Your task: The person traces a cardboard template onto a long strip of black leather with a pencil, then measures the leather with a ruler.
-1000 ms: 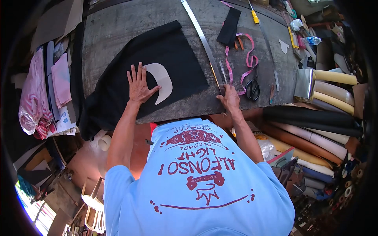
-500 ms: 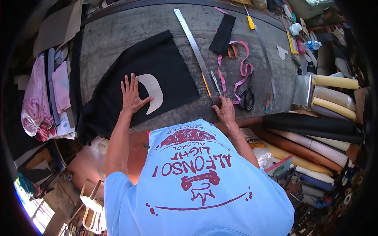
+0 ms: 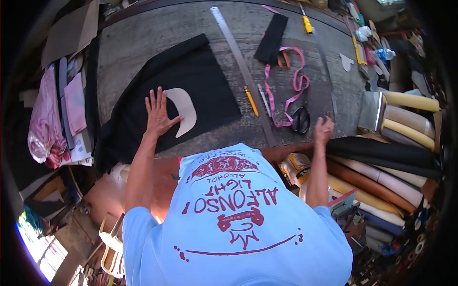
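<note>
My left hand (image 3: 159,114) lies flat with fingers spread on a black cloth (image 3: 205,71), its thumb on the edge of a pale crescent-shaped template (image 3: 182,109). At the table's front right, my right hand (image 3: 324,128) has its fingers curled where a small narrow tool lay; what it holds is mostly hidden. Just left of that hand are black-handled scissors (image 3: 300,120) and a pink measuring tape (image 3: 289,102). A long steel ruler (image 3: 243,71) lies beside the cloth, with a yellow pencil (image 3: 251,101) and a slim white pen (image 3: 264,100) near its lower end.
A folded black strip (image 3: 272,38), a yellow-handled screwdriver (image 3: 306,24) and a second long metal ruler (image 3: 326,66) lie farther back. Rolls of material (image 3: 381,155) are stacked at right. A pink plastic bag (image 3: 45,119) hangs at the left edge.
My right hand has left the lower end of the steel ruler and moved right, past the scissors, to the small tool's place. My left hand stays on the cloth and template.
</note>
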`<state>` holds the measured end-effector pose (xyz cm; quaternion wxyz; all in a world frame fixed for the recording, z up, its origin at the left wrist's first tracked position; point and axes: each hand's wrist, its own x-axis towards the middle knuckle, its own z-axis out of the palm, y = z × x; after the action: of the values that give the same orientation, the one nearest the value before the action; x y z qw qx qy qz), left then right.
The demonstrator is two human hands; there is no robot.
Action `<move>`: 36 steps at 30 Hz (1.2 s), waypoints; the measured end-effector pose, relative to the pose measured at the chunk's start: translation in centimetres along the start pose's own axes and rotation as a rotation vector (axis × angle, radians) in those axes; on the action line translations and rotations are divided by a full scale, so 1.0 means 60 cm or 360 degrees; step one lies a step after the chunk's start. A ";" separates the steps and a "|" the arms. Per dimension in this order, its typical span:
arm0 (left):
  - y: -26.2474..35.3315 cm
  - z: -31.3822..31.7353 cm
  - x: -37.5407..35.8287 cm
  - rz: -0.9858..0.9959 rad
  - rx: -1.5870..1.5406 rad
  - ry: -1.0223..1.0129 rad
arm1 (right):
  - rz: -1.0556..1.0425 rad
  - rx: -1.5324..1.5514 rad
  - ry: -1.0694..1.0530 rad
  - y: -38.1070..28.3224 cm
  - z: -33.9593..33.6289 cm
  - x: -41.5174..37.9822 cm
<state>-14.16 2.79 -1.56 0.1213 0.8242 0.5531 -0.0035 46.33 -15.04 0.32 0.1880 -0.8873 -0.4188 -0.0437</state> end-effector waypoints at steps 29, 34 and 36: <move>-0.014 0.021 -0.009 -0.0012 0.0015 0.0117 | -0.0415 0.0116 -0.0634 -0.261 0.054 -0.213; -0.009 0.009 -0.008 -0.0037 0.0012 0.0076 | -0.0347 0.0199 -0.0672 -0.271 0.051 -0.204; -0.012 0.015 -0.008 -0.0005 -0.0005 0.0139 | -0.0306 0.0235 -0.0779 -0.269 0.046 -0.189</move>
<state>-14.91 2.43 -2.53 0.0982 0.8225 0.5593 0.0333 26.54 -12.90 -0.11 0.1403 -0.8115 -0.5362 0.1852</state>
